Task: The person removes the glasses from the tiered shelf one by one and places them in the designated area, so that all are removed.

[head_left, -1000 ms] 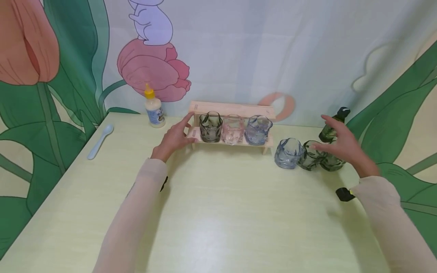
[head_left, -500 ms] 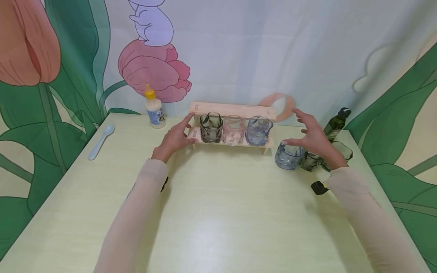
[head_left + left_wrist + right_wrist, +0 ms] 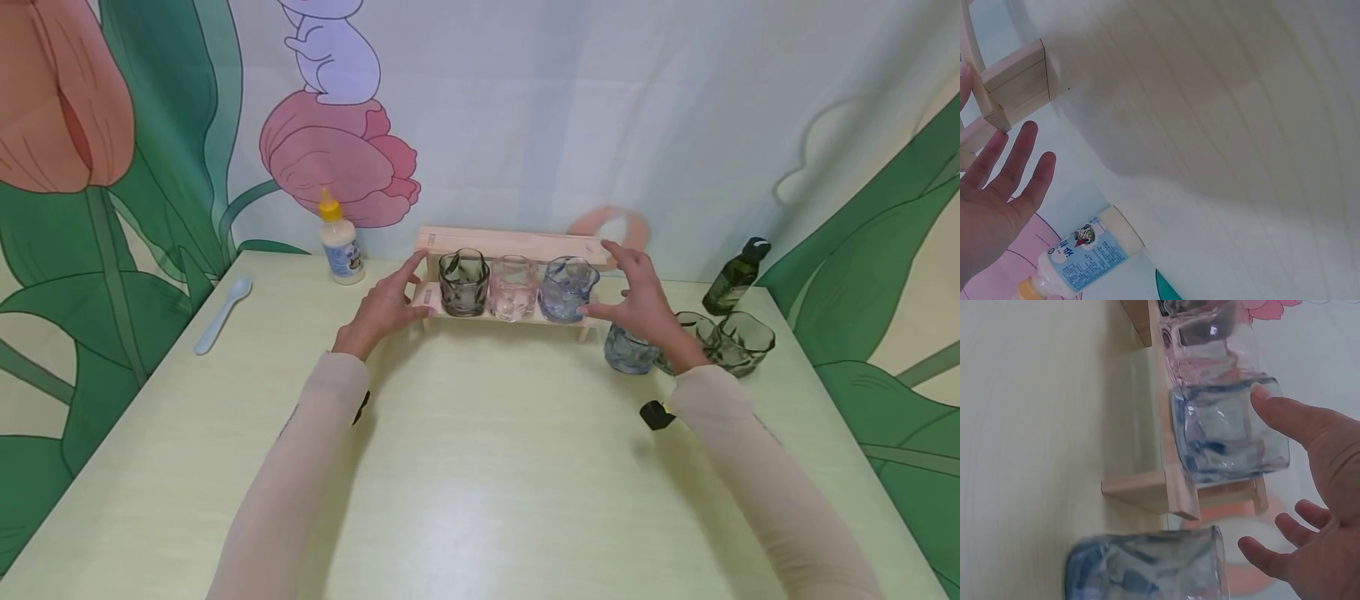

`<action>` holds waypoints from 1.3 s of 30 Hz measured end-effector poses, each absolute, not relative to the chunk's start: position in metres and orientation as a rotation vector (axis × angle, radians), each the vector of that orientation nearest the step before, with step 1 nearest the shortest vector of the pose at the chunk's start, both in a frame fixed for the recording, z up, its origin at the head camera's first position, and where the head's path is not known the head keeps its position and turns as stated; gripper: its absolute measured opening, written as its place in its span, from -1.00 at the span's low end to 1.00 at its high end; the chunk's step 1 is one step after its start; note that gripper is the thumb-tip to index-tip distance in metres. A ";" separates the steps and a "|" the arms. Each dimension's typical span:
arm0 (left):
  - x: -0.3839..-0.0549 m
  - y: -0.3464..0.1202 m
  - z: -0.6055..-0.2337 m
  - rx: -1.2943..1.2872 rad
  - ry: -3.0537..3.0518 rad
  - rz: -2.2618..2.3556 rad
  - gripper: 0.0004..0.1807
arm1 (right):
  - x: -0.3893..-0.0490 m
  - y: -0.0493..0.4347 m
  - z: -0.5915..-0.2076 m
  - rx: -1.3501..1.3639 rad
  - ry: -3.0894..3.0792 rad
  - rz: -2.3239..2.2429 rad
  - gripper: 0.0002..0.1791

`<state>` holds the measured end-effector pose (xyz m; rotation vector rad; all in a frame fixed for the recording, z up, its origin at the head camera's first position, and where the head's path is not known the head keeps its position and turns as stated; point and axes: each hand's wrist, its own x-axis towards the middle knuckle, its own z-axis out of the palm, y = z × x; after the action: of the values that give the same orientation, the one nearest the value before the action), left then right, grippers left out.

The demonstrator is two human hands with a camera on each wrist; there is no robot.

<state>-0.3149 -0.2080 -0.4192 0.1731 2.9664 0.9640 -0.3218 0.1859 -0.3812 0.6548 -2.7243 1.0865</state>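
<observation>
A small two-step wooden rack point(image 3: 517, 242) stands at the back of the table. On its lower step sit a grey glass point(image 3: 463, 287), a pink glass point(image 3: 513, 292) and a blue glass point(image 3: 566, 293). My left hand point(image 3: 382, 307) is at the rack's left end, thumb and forefinger spread against it; in the left wrist view the other fingers point(image 3: 1017, 159) extend beside the wood. My right hand point(image 3: 643, 307) is spread at the right end. Its thumb point(image 3: 1291, 419) overlaps the blue glass in the right wrist view; contact is unclear.
Below my right hand stand another blue glass point(image 3: 628, 354), partly hidden, and two grey-green glasses, one nearer the edge point(image 3: 744, 346). A green bottle point(image 3: 729, 283) is behind them. At left are a yellow-capped bottle point(image 3: 343, 257) and a pale blue spoon point(image 3: 223, 317).
My right hand has moved left, from above the loose glasses to the rack's right end. The left hand has stayed at the left end, and the glasses have not moved.
</observation>
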 end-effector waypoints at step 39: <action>-0.314 -0.209 -0.418 0.168 2.978 0.940 0.11 | -0.325 0.129 -0.401 0.389 -2.775 1.132 0.05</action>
<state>-0.3144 -0.2089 -0.4185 0.1678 2.9775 0.9397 -0.3246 0.1293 -0.4012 0.3886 -2.7748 1.1323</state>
